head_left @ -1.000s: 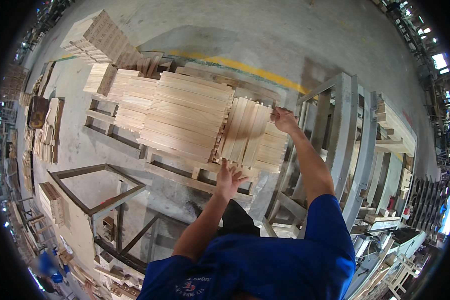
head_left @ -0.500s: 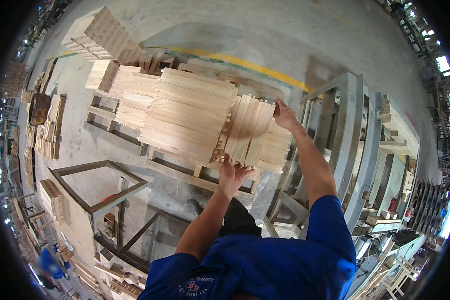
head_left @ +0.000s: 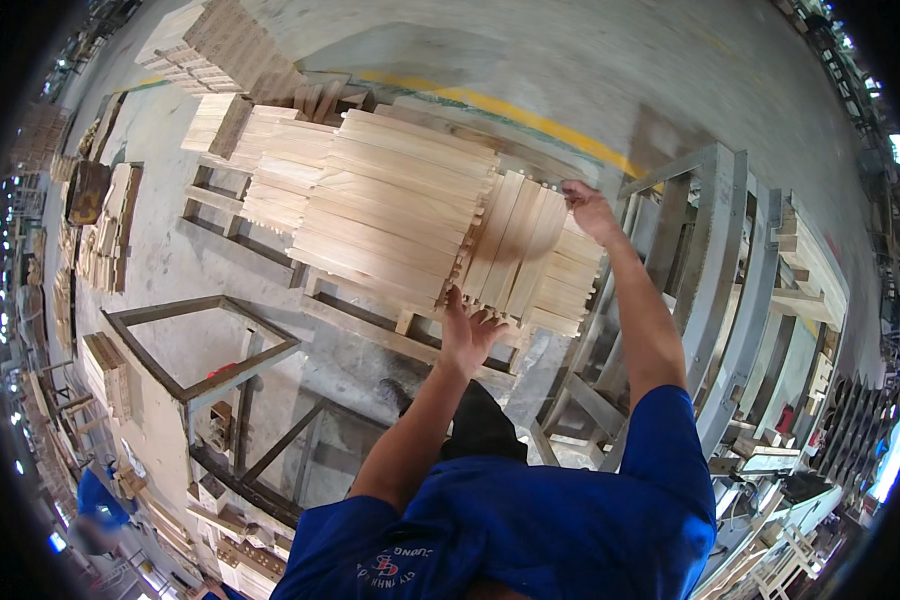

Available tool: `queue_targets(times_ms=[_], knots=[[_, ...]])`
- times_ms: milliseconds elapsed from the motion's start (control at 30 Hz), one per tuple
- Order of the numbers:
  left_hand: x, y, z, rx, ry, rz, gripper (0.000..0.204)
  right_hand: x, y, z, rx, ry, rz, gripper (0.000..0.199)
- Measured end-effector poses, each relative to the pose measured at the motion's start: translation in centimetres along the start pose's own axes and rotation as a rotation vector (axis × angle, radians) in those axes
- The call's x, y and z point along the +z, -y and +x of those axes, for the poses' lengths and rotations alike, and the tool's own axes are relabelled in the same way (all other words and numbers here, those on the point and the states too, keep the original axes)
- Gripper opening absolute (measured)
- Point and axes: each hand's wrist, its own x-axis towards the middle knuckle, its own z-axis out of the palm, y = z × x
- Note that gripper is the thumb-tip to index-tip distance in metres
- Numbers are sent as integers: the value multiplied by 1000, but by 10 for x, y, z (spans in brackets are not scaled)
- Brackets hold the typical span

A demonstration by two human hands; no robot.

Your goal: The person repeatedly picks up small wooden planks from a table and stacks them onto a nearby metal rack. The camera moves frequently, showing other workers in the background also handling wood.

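Observation:
A row of pale wooden slats point(head_left: 515, 240) lies with its ends toward and away from me, between my two hands. My left hand point(head_left: 467, 335) is at the near ends, its thumb raised beside the slats and its fingers spread. At the far right corner is my right hand point(head_left: 594, 214), fingers bent and a little apart by the slat ends; whether they touch is unclear. Left of the row stands a wider, higher stack of slats point(head_left: 400, 205) laid crosswise. More crosswise slats point(head_left: 567, 285) show at the right. Small rounded tenons stick out of many slat ends.
A wooden pallet point(head_left: 370, 325) lies under the stacks. Metal frames stand close by at the right point(head_left: 705, 290) and near left point(head_left: 195, 390). Further stacks of wood point(head_left: 220, 50) rise at the far left. A yellow line point(head_left: 510, 105) crosses the concrete floor beyond.
The whole scene has shifted slightly right in view as my head moved. My right hand's fingers look a little farther from the slat ends; my left hand stays at the near ends.

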Motion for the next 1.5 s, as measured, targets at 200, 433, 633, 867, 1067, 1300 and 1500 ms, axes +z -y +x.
queue_targets(times_ms=[200, 433, 633, 867, 1067, 1300, 1500], knots=[[-21, 1, 3, 251, 49, 53, 50, 31, 54, 33, -17, -21, 34, 40], [-15, -3, 8, 246, 184, 32, 45, 56, 77, 41, -67, 197, -175, 36], [-13, -3, 10, 258, 254, 14, 48, 60, 62, 44, -145, 185, -245, 39], [-11, -1, 7, 201, 103, 135, 59, 65, 76, 44, -113, 185, -374, 46], [5, 11, 8, 77, 151, 61, 66, 53, 71, 40, -23, 127, -480, 57], [-6, 9, 22, 138, 145, 114, 60, 61, 90, 37, -17, 199, -431, 60], [-54, -8, -27, 300, 206, 442, 63, 40, 63, 31, -668, -224, -730, 58]])
